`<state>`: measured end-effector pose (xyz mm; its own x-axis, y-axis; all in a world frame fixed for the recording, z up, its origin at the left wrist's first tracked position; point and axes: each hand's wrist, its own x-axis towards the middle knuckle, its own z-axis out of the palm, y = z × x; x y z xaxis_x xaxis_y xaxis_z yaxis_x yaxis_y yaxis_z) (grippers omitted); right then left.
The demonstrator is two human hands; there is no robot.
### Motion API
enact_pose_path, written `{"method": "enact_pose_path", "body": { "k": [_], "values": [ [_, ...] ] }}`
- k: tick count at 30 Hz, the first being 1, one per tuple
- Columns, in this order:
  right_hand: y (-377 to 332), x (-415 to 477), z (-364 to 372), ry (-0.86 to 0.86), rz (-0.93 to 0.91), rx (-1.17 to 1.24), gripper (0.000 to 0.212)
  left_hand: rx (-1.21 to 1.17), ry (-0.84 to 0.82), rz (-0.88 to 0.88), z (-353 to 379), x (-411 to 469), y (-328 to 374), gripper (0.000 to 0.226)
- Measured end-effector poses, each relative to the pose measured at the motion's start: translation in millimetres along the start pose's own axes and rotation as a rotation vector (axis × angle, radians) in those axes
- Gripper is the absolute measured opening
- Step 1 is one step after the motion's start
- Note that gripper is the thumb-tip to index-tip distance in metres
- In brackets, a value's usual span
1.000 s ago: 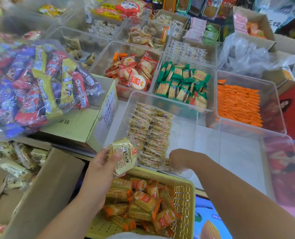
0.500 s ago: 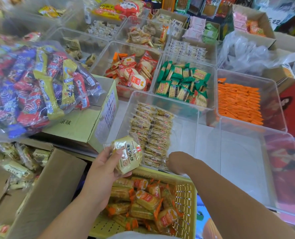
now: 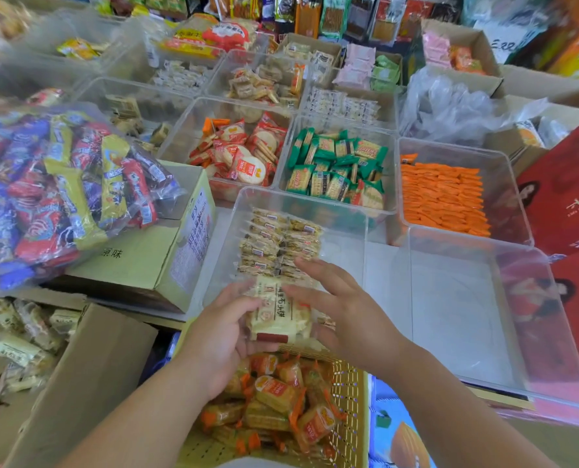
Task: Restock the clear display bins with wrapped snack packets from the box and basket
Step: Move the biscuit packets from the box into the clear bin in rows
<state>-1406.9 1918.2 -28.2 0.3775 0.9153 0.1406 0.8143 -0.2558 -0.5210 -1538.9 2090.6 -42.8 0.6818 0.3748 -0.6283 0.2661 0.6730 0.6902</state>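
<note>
Stock position, all places given from the bin (image 3: 366,231), the clear tub with two rows (image 3: 281,241) of beige packets stacked toward its left side. Far left of the bin: bag (image 3: 61,190) of mixed bars, resting on a carton (image 3: 180,238) that stands against the bin's left wall, probably parked there to keep the bin mouth free. Left of the bin and nearer the person: box (image 3: 88,373), flaps open, pale packets loose inside, within easy reach as the supply. At the bin's near edge: left hand (image 3: 220,336), fingers curled round the left side of one pale packet (image 3: 278,315). The packet is held flat, label up, over the near rim and just short of the rows, and is judged to be going in to extend them. Just nearer than the bin: basket (image 3: 355,393), holding orange-trimmed packets (image 3: 274,400), a different line from the one going into this tub. At the bin's near right: right hand (image 3: 345,315), fingers straight and spread, gripping nothing, laid against the packet's right edge, apparently to square it before it goes down. Right of and behind the bin: orange sticks (image 3: 440,197), packed in neat rows in their own tub, the pattern to match.
</note>
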Motion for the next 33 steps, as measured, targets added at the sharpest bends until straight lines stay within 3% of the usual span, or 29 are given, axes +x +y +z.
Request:
{"method": "enact_pose_path", "body": {
  "k": [2,5,8,11,14,18,22,27,33],
  "values": [
    [-1,-3,-4,0.038,-0.026,0.032,0.060,-0.002,-0.084,-0.059,9,1,5,0.029],
    [5,-6,-10,0.121,-0.005,0.075,0.043,0.105,-0.054,-0.030,11,7,8,0.058],
    [16,-6,-16,0.191,0.090,-0.032,0.037,0.612,0.110,0.228,1,18,14,0.065],
    [32,4,-20,0.026,0.179,-0.260,0.030,1.138,0.223,0.458,-20,35,19,0.065],
    [46,17,-14,-0.265,0.246,-0.543,0.033,1.461,0.229,0.357,-36,52,19,0.084],
    [50,35,3,-0.476,0.257,-0.710,0.039,1.543,0.126,0.116,-47,68,12,0.116],
    [57,45,24,-0.639,0.296,-0.766,0.024,1.608,0.149,0.130,-53,73,3,0.119],
    [73,44,51,-0.761,0.467,-0.570,0.015,1.622,0.165,0.161,-57,77,-3,0.123],
    [82,53,71,-0.902,0.559,-0.490,0.035,1.635,0.166,0.182,-64,83,-5,0.125]
  ]
}}
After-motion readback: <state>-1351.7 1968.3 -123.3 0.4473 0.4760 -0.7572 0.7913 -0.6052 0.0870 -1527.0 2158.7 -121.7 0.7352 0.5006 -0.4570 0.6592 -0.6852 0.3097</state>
